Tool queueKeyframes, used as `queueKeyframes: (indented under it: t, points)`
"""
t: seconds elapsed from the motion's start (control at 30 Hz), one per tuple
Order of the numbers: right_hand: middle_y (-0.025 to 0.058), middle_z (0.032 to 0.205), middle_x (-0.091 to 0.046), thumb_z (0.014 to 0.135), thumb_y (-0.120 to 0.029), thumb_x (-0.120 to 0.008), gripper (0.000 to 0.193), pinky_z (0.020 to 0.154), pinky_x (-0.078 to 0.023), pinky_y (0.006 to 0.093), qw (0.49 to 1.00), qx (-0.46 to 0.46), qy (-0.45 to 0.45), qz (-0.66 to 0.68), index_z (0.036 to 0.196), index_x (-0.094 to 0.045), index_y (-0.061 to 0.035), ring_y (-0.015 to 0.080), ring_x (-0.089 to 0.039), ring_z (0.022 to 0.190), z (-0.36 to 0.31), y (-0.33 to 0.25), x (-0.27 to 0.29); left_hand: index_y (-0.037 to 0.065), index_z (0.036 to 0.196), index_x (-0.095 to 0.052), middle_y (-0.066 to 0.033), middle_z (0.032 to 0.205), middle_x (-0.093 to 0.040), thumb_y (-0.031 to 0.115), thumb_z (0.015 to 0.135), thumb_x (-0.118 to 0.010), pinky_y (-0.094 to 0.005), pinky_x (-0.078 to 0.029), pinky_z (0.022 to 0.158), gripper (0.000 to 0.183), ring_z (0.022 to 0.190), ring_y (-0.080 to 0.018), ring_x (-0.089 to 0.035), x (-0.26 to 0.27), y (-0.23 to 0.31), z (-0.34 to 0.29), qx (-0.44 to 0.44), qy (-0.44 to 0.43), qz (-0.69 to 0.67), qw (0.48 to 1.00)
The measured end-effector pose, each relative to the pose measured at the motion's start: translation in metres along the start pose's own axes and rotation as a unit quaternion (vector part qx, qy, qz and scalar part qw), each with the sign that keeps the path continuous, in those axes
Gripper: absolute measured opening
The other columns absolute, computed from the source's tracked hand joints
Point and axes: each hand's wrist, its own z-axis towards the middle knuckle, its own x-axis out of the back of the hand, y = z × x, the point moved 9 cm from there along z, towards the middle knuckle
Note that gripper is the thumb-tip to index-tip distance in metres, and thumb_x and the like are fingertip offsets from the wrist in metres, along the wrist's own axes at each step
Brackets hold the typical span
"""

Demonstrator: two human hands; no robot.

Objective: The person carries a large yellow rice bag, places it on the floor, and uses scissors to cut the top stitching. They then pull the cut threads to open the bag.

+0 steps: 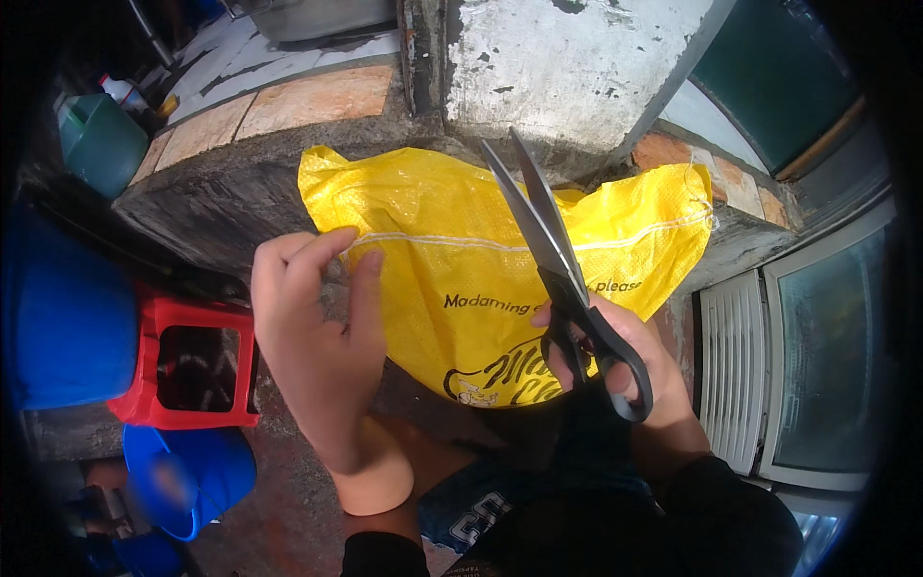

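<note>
A yellow woven sack [423, 279] with dark lettering and a white stitched seam stretches in front of me. My left hand [317, 317] is at its left side, with thumb and index fingertips brought close together at the end of the seam. Whatever lies between those fingertips is too small to make out. In my right hand [639, 341] are black-handled scissors [567, 274], my fingers through the handle loops. Their metal blades are slightly apart and point up and away, in front of the sack's middle. The blades cross the view of the seam; whether they touch it I cannot tell.
Behind the sack rises a tiled concrete ledge [317, 101] with a peeling white pillar [567, 72]. To the left are a red stool [144, 385], a blue drum [72, 308], a blue bucket [221, 471] and a green container [101, 144]. A glass-and-louvre panel [735, 375] stands right.
</note>
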Motion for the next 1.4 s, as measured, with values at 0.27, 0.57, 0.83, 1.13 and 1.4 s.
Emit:
queueKeyframes:
  t: [0.27,0.57,0.83,1.13,1.4]
  points:
    - [0.0019,0.084,-0.060,0.091,-0.065,-0.066,0.078,0.062,-0.046,0.0222,0.999,0.011,0.000,-0.039,0.130,-0.054,0.0020,0.0109,-0.058,0.068,-0.005,0.003,0.001,0.000,0.092,-0.065,-0.0125,0.091,-0.063,0.002,0.090,-0.068,-0.0361,-0.048,0.075,0.005,0.082,-0.0275,-0.061,-0.007,-0.023,0.004,0.003,0.045,0.048,0.998]
    - [0.0012,0.085,-0.060,0.094,-0.047,-0.073,0.060,0.068,-0.043,0.0247,0.990,-0.121,-0.061,0.030,0.129,-0.057,-0.0009,0.0125,-0.056,0.072,-0.007,0.026,-0.021,0.001,0.093,-0.070,-0.0116,0.090,-0.061,-0.002,0.080,-0.078,-0.0334,-0.048,0.080,0.015,0.083,-0.0268,-0.059,0.000,-0.018,0.003,-0.008,-0.008,-0.007,1.000]
    - [0.0022,0.084,-0.060,0.099,-0.049,-0.065,0.057,0.067,-0.044,0.0255,0.990,-0.107,-0.078,0.054,0.128,-0.055,-0.0001,0.0125,-0.056,0.070,0.003,0.039,-0.032,0.000,0.093,-0.065,-0.0143,0.092,-0.062,-0.002,0.086,-0.073,-0.0359,-0.048,0.078,0.011,0.084,-0.0290,-0.060,-0.018,-0.011,0.004,-0.031,-0.015,0.045,0.998]
    - [0.0005,0.082,-0.058,0.101,-0.055,-0.059,0.063,0.061,-0.043,0.0232,0.984,-0.121,-0.094,0.095,0.131,-0.054,0.0001,0.0099,-0.056,0.066,0.005,0.047,-0.037,-0.001,0.097,-0.063,-0.0109,0.091,-0.063,0.002,0.094,-0.068,-0.0314,-0.050,0.080,0.007,0.084,-0.0226,-0.061,-0.010,-0.027,0.003,0.042,0.048,0.022,0.998]
    - [-0.0018,0.083,-0.058,0.092,-0.063,-0.067,0.076,0.063,-0.043,0.0224,0.988,-0.105,-0.051,0.102,0.132,-0.055,-0.0001,0.0089,-0.056,0.068,0.028,0.025,-0.034,-0.003,0.107,-0.065,-0.0016,0.088,-0.068,0.013,0.103,-0.064,-0.0191,-0.045,0.066,0.016,0.073,-0.0028,-0.056,-0.053,-0.076,-0.012,0.308,-0.019,-0.363,0.879]
